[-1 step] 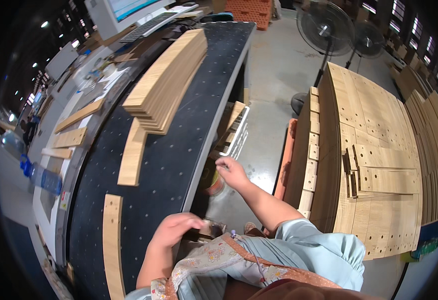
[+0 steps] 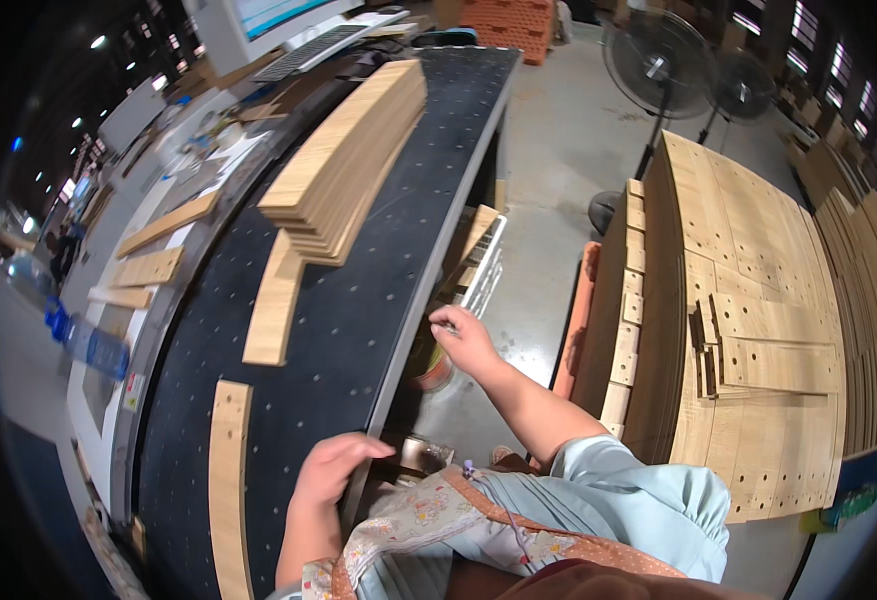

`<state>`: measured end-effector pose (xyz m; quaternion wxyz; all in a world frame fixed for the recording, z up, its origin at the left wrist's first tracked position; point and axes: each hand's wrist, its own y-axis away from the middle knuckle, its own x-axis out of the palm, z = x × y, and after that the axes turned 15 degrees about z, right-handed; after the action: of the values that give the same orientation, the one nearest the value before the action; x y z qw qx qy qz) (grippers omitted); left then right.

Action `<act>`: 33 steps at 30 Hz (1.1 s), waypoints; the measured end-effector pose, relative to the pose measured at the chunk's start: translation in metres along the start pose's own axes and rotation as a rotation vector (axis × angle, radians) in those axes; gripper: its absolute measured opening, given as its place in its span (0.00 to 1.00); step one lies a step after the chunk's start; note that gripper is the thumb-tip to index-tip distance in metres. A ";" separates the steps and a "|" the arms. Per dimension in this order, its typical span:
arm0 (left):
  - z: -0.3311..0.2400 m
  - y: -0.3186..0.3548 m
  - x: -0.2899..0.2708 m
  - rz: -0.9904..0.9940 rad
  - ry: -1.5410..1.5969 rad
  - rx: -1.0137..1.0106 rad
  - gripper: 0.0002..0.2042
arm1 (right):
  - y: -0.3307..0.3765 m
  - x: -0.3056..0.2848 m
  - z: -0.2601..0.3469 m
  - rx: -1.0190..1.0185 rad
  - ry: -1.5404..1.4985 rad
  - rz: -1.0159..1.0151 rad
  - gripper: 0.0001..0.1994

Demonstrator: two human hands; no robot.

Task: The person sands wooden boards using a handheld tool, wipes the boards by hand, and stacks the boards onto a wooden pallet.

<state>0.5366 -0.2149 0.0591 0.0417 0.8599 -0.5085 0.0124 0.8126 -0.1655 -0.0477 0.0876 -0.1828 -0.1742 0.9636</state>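
Observation:
My left hand (image 2: 336, 467) hovers at the near edge of the black worktable (image 2: 344, 320), its fingers stretched out and nothing seen in them. Just off the table's right side, my right hand (image 2: 466, 340) is closed, the fingertips pinched together; a tiny glint shows there, too small to name. Left of my left hand, a narrow wooden board (image 2: 229, 480) with small holes at its far end lies lengthwise on the table. Further up stands a long stack of wooden boards (image 2: 349, 150), with one board (image 2: 274, 310) jutting toward me from under it.
To the right stand large stacks of drilled wooden panels (image 2: 749, 220), with shorter pieces (image 2: 774, 340) on top. A white basket (image 2: 486, 265) sits below the table's edge. Floor fans (image 2: 659, 65) stand behind. A blue-capped bottle (image 2: 97, 350) and a monitor (image 2: 249, 30) are at left.
The view has shifted slightly. My left hand has drawn back a little to the left, its fingers straighter; my right hand stays nearly in place, still pinched.

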 end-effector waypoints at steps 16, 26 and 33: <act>0.020 0.282 -0.008 -1.147 -1.207 -0.622 0.28 | -0.041 0.108 0.067 -0.260 0.383 0.013 0.13; 0.039 0.268 -0.045 -1.141 -1.134 -0.921 0.38 | -0.046 0.108 0.060 -0.207 0.363 0.149 0.11; 0.032 0.274 -0.064 -1.087 -0.904 -0.873 0.39 | -0.042 0.108 0.065 -0.298 0.359 0.339 0.10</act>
<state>0.2652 -0.2934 0.0397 0.1635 0.8144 0.0509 -0.5545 0.6933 -0.1209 -0.0105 -0.0731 -0.3880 -0.2624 0.8805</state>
